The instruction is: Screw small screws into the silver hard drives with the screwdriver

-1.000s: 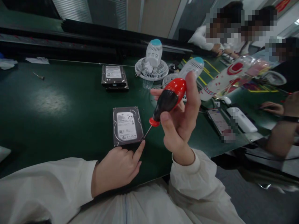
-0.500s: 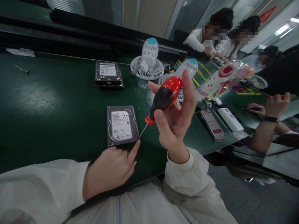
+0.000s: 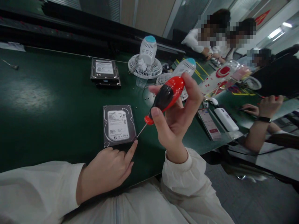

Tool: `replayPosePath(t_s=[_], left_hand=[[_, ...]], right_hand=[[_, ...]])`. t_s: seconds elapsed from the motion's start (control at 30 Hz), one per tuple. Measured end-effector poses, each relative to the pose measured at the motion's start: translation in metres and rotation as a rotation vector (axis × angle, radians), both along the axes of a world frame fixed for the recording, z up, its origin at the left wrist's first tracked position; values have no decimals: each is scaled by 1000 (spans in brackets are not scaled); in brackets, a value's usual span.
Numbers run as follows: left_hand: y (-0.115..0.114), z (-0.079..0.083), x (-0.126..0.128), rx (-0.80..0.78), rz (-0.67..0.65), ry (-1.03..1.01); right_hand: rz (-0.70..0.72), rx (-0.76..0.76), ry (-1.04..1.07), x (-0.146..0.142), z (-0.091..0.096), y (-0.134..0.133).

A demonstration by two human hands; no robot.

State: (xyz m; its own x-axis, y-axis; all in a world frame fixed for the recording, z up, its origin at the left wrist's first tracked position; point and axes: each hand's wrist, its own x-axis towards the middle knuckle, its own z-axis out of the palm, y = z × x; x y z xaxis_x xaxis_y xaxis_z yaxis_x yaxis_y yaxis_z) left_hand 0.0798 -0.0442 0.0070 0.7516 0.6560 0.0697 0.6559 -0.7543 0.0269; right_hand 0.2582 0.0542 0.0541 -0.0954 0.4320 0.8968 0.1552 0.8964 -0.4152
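A hard drive (image 3: 118,124) lies label up on the green table (image 3: 58,102) in front of me. My right hand (image 3: 176,119) grips a screwdriver (image 3: 164,98) with a red and black handle. Its thin shaft slants down to the drive's near right corner. My left hand (image 3: 109,168) rests on the table just below that corner. Its index finger points out and touches the drive's edge near the tip, and the other fingers are curled in.
Two stacked hard drives (image 3: 105,72) lie farther back. Small white fans (image 3: 146,59) stand beyond them. A phone (image 3: 209,123) and a white device (image 3: 226,119) lie to the right. Another person's hands (image 3: 268,107) work at the right, and other people sit at the far end.
The view has drifted, so everything sits a little more to the left. Both hands hold the same pose at the drive's corner.
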Motion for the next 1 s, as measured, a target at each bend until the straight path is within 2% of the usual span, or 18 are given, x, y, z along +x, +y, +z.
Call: replayPosePath(t_s=[0.1,0.2,0.47,0.67,0.73,0.9,0.93,1.0], left_hand=[[-1,-1,0,12,0,-4],[-1,0,0,16,1,-11],[-1,1,0,37,-10,-17],[-1,1,1,37,0,-9],[-1,1,1,37,0,-7],[-1,-1,-1,67,-15,-28],[-1,-1,-1,72,-17,-28],[-1,0,-1,75,-19,-31]], right_hand=[[75,-71,-57,-2,1,-2],[79,-84,-86,-2,1,-2],[-209,30,-13,1,-4,3],[-271,124,78,0,-3,3],[-233,148,92,-1,-2,3],[47,19,-20,-1,1,3],[60,9,-34,-1,1,3],[-1,26,-21,-2,0,4]])
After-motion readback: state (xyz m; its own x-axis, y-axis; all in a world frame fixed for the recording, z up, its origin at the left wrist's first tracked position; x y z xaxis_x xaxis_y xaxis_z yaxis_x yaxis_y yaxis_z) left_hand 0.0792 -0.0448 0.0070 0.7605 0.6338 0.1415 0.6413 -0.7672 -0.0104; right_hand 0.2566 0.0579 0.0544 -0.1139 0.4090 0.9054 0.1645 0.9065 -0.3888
